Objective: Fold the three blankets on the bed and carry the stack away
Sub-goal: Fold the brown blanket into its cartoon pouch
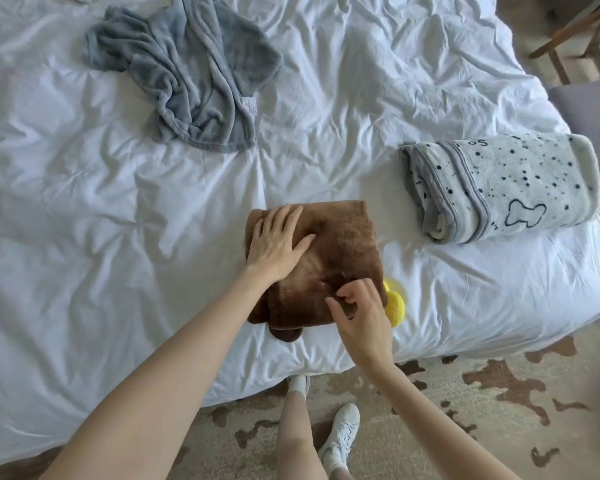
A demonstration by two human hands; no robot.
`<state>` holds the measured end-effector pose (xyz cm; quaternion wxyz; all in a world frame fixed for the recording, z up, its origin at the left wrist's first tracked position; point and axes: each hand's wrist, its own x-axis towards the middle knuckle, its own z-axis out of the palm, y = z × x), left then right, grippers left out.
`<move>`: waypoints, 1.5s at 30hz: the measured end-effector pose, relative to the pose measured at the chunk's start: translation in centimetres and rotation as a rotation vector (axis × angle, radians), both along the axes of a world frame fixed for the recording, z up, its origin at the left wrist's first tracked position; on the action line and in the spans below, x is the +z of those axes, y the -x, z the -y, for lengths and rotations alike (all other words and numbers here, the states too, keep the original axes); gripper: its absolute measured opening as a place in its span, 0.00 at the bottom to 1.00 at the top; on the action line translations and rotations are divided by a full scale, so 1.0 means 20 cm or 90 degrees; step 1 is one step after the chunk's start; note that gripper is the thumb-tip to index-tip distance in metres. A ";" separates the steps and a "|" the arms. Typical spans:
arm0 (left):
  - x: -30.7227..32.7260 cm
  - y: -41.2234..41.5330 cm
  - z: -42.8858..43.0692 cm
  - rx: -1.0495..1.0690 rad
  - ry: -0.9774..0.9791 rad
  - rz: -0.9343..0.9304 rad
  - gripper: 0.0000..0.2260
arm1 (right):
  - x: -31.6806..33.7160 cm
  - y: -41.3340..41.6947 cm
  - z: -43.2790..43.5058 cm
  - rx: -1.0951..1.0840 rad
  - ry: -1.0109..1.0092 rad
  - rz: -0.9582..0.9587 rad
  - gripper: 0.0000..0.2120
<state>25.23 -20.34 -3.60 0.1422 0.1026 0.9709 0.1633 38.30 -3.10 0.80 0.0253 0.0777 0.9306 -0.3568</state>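
A white, wrinkled bed (118,237) fills most of the head view, with three blankets lying on it. The brown blanket (340,244) sits near the middle of the picture, close to the bed's near edge, folded into a thick, roughly square pad. The left hand (278,244) lies flat on its upper left part, fingers spread and palm down, pressing the cloth. The right hand (361,317) is at the pad's lower right corner, toward five o'clock from the left hand; its thumb and fingertips are pinched together on a fold of the brown cloth. The two hands are apart, both touching the same blanket.

A yellow soft thing (395,306) pokes out from under the brown blanket's right edge, just beside the right hand; what it is cannot be told. A small rounded brown piece (286,335) sticks out below the pad's bottom edge.

At two o'clock from the brown blanket, well apart from it, the pale spotted blanket (520,188) lies folded into a thick bundle near the bed's right edge. At eleven o'clock, far up the bed, the grey blanket (187,71) lies crumpled and unfolded.

Below the bed a patterned rug (499,393) covers the floor, and a white shoe (342,434) stands on it at six o'clock.
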 end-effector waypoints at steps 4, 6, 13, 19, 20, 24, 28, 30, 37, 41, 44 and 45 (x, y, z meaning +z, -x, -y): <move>-0.07 0.00 0.01 0.018 -0.026 -0.020 0.31 | -0.04 0.01 0.01 -0.429 0.182 0.234 0.27; -0.08 0.06 0.02 0.011 -0.053 0.007 0.31 | -0.09 0.05 -0.01 -0.508 0.360 0.345 0.35; -0.04 0.36 0.05 -0.001 -0.116 0.307 0.44 | -0.27 0.16 -0.11 -0.582 0.589 0.574 0.44; -0.01 0.52 0.10 0.057 -0.248 0.647 0.41 | -0.31 0.17 -0.21 -0.553 0.779 0.556 0.34; -0.01 0.51 0.10 0.058 -0.275 0.656 0.34 | -0.31 0.17 -0.22 -0.543 0.810 0.545 0.34; 0.07 0.47 0.11 0.077 -0.313 0.593 0.21 | -0.23 0.24 -0.27 -0.456 0.724 0.495 0.31; 0.25 0.50 0.13 0.122 -0.398 0.509 0.26 | -0.01 0.47 -0.37 -0.306 0.622 0.314 0.27; 0.38 0.54 0.13 0.168 -0.451 0.421 0.32 | 0.14 0.62 -0.40 -0.246 0.561 0.203 0.29; 0.62 0.54 0.16 0.120 -0.630 0.149 0.33 | 0.35 0.80 -0.40 -0.115 0.128 -0.233 0.23; 0.36 0.31 0.23 0.302 -0.676 0.318 0.30 | 0.13 0.46 -0.43 -0.012 0.042 -0.070 0.26; 0.21 0.15 0.23 0.418 -0.629 0.501 0.17 | -0.02 0.29 -0.47 0.181 -0.046 0.077 0.45; 0.18 0.14 0.22 0.436 -0.610 0.508 0.12 | -0.05 0.29 -0.47 0.194 -0.050 0.108 0.43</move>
